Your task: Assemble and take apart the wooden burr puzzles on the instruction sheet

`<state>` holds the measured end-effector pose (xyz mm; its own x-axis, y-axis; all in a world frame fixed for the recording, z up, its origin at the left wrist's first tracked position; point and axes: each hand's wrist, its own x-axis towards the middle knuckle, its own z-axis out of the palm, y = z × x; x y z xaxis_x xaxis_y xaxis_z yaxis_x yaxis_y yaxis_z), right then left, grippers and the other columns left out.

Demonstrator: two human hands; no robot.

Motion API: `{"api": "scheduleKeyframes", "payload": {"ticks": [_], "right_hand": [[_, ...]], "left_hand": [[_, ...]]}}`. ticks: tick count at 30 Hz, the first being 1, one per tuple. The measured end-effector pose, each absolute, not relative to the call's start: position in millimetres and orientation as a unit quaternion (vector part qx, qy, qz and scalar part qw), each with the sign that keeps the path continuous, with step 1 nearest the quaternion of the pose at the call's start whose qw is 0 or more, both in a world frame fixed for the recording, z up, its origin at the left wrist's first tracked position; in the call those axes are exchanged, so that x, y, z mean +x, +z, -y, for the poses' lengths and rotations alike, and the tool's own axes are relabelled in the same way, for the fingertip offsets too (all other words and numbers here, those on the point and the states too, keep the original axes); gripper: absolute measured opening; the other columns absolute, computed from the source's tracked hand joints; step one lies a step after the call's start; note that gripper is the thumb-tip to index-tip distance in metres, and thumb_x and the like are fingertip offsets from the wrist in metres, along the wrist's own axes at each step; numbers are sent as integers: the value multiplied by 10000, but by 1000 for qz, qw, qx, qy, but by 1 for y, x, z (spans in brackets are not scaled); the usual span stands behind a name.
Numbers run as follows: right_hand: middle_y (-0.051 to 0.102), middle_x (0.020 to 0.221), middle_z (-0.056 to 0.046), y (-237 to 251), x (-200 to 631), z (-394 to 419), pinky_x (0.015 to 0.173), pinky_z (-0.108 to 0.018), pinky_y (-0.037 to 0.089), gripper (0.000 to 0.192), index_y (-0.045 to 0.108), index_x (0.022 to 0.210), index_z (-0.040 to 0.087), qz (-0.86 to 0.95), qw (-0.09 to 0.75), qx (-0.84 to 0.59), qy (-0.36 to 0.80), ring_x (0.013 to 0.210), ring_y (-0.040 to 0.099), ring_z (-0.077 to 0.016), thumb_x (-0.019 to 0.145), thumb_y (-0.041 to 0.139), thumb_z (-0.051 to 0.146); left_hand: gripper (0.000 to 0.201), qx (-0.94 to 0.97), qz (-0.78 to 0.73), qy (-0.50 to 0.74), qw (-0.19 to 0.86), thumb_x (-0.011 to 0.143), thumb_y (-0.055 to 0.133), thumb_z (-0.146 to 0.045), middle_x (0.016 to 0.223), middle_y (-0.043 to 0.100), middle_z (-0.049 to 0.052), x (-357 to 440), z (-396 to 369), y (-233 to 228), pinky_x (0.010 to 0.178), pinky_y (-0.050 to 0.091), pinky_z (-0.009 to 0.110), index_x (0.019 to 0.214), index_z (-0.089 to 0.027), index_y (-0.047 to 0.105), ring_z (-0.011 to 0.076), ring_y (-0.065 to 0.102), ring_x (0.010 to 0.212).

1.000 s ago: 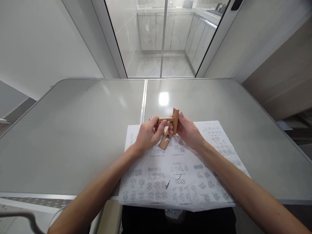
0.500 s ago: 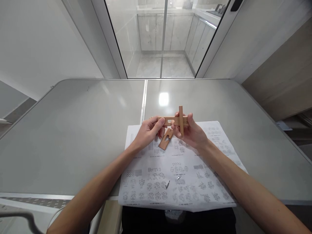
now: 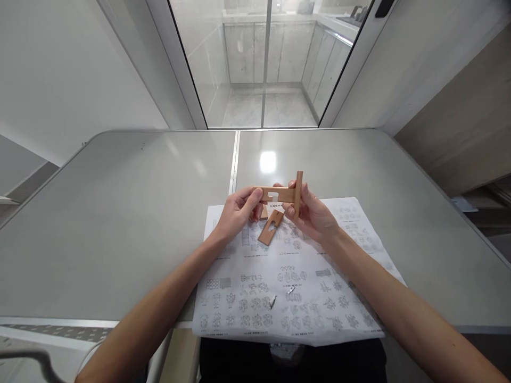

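Two slotted wooden pieces being mated above the printed sheet.

The left hand (image 3: 235, 213) pinches one end of a flat slotted wooden bar (image 3: 275, 194), held level; the right hand (image 3: 311, 213) closes its fingers on an upright wooden piece (image 3: 298, 186) crossing the bar's other end — both are lifted just above the diagram sheet (image 3: 291, 287) on the grey worktop (image 3: 120, 213). A third notched piece (image 3: 270, 227) lies on the sheet below. The step looks like seating the cross-joint; next, judging by this, the notches must line up squarely — a tilt could jam them.
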<state>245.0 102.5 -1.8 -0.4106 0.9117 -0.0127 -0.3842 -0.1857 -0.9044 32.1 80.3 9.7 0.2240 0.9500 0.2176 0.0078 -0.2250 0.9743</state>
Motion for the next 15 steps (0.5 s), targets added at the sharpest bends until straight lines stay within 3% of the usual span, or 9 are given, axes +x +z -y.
{"api": "scheduleKeyframes", "payload": {"ticks": [6,10,15], "right_hand": [[721,1190,-14,0,244,-102,447,-271,475,467,731,961,294,390,487,-285,728,544,533,-70,807,810,728],[709,1154,10,6,253,-107,448,-287,399,421,732,923,330,400,529,-310,682,521,493,-67,881,701,748],[676,999,-50,4,250,-109,609,-333,496,471,668,895,273,445,533,-398,599,680,584,-156,933,619,740]], "left_hand": [[431,601,-401,488,490,1052,575,-591,580,547,-28,33,-79,12,495,450,265,881,-209,678,125,510,515],[465,562,-427,540,459,1048,571,-600,546,525,-38,26,-84,14,574,474,269,797,-212,626,120,496,511],[466,566,-474,559,377,1053,577,-521,556,494,-33,26,-84,16,618,450,278,703,-214,561,133,501,566]]}}
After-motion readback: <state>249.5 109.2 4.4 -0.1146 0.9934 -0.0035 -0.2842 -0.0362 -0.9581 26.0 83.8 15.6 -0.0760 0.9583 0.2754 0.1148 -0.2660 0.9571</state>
